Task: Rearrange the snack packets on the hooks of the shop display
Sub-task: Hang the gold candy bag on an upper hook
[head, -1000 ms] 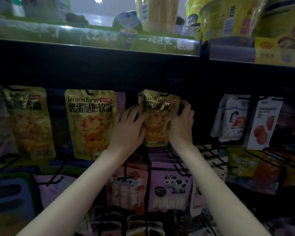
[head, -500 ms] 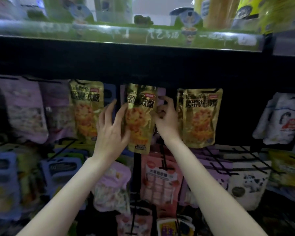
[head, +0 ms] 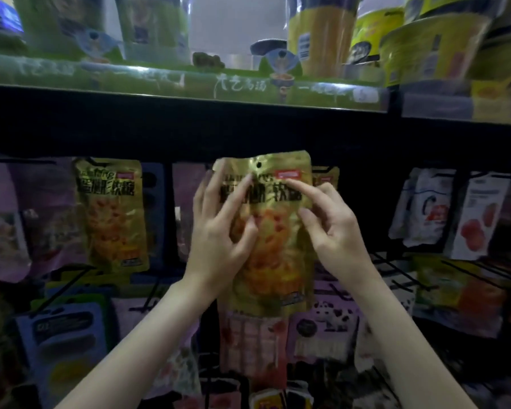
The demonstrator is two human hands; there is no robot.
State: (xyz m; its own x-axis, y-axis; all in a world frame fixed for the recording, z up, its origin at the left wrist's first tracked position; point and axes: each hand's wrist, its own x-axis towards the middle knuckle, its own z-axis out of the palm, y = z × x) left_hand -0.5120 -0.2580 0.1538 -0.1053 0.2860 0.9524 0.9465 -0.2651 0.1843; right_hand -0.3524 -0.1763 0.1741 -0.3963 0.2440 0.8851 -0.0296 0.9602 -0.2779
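packet: gold snack packet (head: 266, 231), held up in front of the top hook row, centre of the display. Hang hole near its top edge looks free, so likely off its hook.
left hand: left hand (head: 219, 231) grips the packet's left edge, thumb on the front, fingers partly wrapped behind. Probably carries the weight and keeps the face flat.
right hand: right hand (head: 334, 228) at the packet's right edge, index finger stretched across the printed title, other fingers curled by the edge. Reads as a light pinch to steady it; how far it wraps behind cannot be told.
why held high: hole sits at hook-row height, probably lining up to thread onto a hook.
neighbours: matching gold packet (head: 111, 214) hangs to the left; another same-type one (head: 325, 175) peeks out just behind the held packet's right side.
lower rows: pink packets (head: 254, 346) directly below, cow-print pack (head: 322, 326) beside them, bare wire hooks (head: 396, 270) to the right.
right side: white packets (head: 452, 214) hanging, well apart.
above: shelf (head: 189, 84) with cup noodle tubs (head: 425, 42).
risk: foil is slick, small hole, easy to miss the hook tip.
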